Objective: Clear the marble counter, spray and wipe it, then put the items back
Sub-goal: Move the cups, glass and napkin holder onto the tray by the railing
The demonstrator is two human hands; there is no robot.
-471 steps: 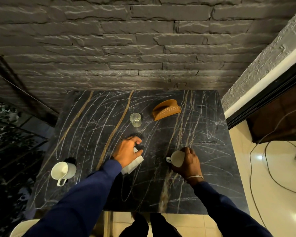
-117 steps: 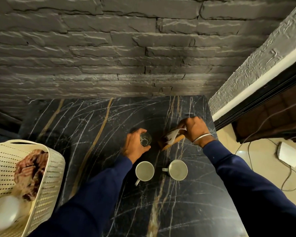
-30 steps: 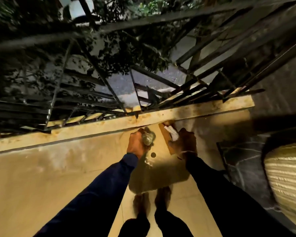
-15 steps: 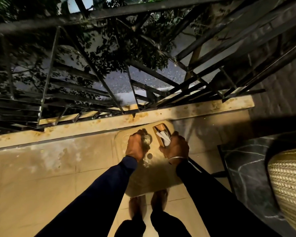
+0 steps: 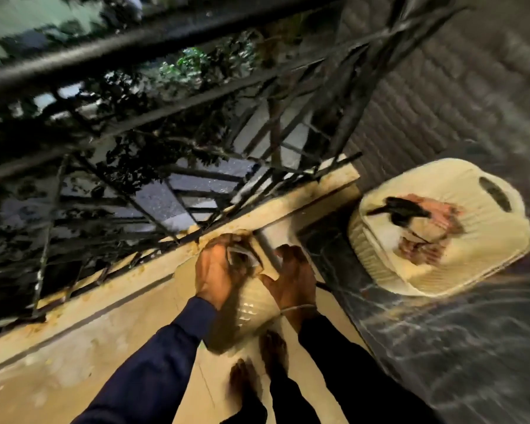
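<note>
**A:** Entry one, the hands?

**B:** Left hand [image 5: 218, 272]: fingers curled round a small item [image 5: 244, 257], pale and dark, too blurred to name. It is held low over a cream plastic surface [image 5: 251, 310] beside the railing [image 5: 166, 96]. Whether the item already rests on that surface cannot be told. Right hand [image 5: 292, 278]: fingers spread and thumb out, with nothing seen in its grasp.

**A:** Entry two, the marble counter [image 5: 441, 347]?

**B:** It lies to the right of both hands, and its near-left edge runs just beside the right forearm. The right hand is the nearer one.

**A:** What does it carry?

**B:** One cream basket [image 5: 377, 261] stands at the counter's far-left corner, towards the railing. It holds a reddish cloth [image 5: 438, 218] and a black trigger head, judged to be a spray bottle [image 5: 401, 209]. The rest of the slab is blurred, so no further items can be listed.

**A:** And the bearing for the next move?

**B:** Judged: once the left hand lets go, the body turns rightward to the counter. The basket lies forward and right of the right hand, so that hand has the shorter reach for the spray.

**A:** Any risk?

**B:** The small item sits near the surface's far edge by the railing, so a hasty release could tip it.
</note>
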